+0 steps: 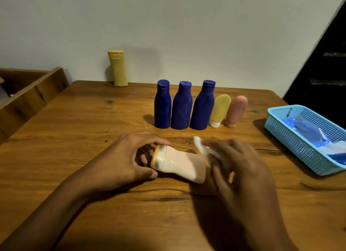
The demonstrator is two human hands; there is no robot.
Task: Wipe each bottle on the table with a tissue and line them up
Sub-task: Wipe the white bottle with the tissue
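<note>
A cream bottle (179, 164) with a yellow-ringed cap lies sideways just above the wooden table (93, 119), cap end to the left. My left hand (127, 157) grips it at the cap end. My right hand (236, 168) holds a white tissue (201, 147) against the bottle's base end and is blurred. Behind them a row stands on the table: three dark blue bottles (181, 105), then a yellow tube (220, 110) and a pink tube (236, 111), both cap down. A tall yellow bottle (118, 68) stands alone at the back edge by the wall.
A light blue plastic basket (292, 138) with blue and white packets sits at the table's right edge. A wooden frame (33, 89) lies off the table's left side. A dark panel stands at the far right.
</note>
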